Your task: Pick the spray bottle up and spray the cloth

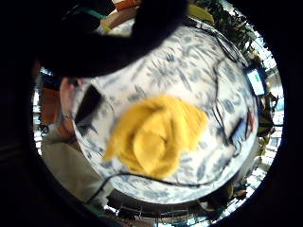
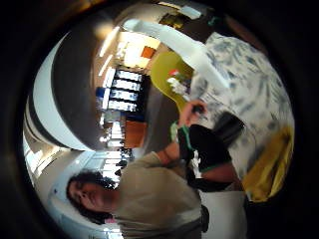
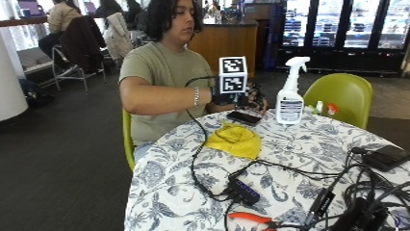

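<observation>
My gloved right hand (image 3: pixel 240 98) raised over the table, grip hidden, can't tell | spray bottle (image 3: pixel 291 94) upright, beside it, untouched | yellow cloth (image 3: pixel 236 139) crumpled below.

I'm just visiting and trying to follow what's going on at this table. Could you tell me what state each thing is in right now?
spray bottle: upright on the table, untouched.
yellow cloth: crumpled in a heap on the tablecloth, apart from the bottle.
gloved right hand: raised above the table, holding nothing I can see; fingers hidden.
phone: lying flat, screen dark.
orange-handled pliers: lying at the table's near edge.
</observation>
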The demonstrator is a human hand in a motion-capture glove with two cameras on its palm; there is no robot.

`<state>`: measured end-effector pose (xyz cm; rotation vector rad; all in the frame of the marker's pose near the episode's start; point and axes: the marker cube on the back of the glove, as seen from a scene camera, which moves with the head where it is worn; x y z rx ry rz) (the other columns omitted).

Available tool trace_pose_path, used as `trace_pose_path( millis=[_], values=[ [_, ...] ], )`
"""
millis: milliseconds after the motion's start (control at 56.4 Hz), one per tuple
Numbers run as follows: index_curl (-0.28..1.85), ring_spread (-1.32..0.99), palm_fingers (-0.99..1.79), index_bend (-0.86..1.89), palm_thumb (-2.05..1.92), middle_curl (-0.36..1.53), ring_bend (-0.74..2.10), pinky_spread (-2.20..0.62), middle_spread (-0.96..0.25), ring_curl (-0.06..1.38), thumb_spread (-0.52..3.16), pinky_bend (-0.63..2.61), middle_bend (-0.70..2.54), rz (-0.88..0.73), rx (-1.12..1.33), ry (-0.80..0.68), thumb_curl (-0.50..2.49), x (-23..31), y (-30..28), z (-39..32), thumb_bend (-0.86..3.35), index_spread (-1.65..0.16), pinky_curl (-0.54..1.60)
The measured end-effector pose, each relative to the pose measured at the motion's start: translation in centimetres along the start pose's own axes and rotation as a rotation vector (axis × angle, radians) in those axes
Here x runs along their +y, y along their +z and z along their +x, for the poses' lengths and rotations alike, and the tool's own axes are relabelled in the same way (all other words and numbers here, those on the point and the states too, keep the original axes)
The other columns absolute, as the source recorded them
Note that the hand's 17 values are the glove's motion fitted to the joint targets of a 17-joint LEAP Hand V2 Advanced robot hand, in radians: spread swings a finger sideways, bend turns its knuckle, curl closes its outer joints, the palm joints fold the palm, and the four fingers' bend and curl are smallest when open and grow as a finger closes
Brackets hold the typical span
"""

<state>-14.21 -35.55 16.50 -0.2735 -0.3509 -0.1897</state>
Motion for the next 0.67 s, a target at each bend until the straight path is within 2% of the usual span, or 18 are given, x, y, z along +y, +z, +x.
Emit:
trace_pose_path(
  millis=[124, 284, 372, 461, 674],
  values=[
    [0.33, -0.04, 0.36, 0.13, 0.62, 0.39, 0.38, 0.23, -0.01, 0.35, 1.1, 0.35, 0.21, 0.005, 0.195, -0.025, 0.52, 6.5, -0.8, 1.6, -0.03, -0.4, 0.36],
    [0.3, -0.04, 0.36, 0.14, 0.61, 0.39, 0.38, 0.24, -0.01, 0.35, 1.09, 0.27, 0.21, 0.002, 0.47, -0.059, 0.48, 12.3, -1.8, 2.3, -0.03, -0.43, 0.33],
    [0.29, -0.05, 0.36, 0.15, 0.61, 0.38, 0.38, 0.23, -0.02, 0.34, 1.09, 0.23, 0.22, -0.011, 0.762, -0.117, 0.46, 14.6, -2.3, 4.0, -0.02, -0.43, 0.32],
    [0.28, -0.05, 0.36, 0.14, 0.61, 0.38, 0.38, 0.23, -0.03, 0.34, 1.09, 0.21, 0.21, 0.001, 0.606, -0.084, 0.45, 16.4, -1.2, 1.9, -0.02, -0.44, 0.32],
    [0.26, -0.07, 0.37, 0.14, 0.62, 0.37, 0.39, 0.22, -0.03, 0.34, 1.08, 0.19, 0.2, -0.009, 0.526, -0.068, 0.42, 17.6, -0.1, 0.6, -0.02, -0.45, 0.32]
  ],
)
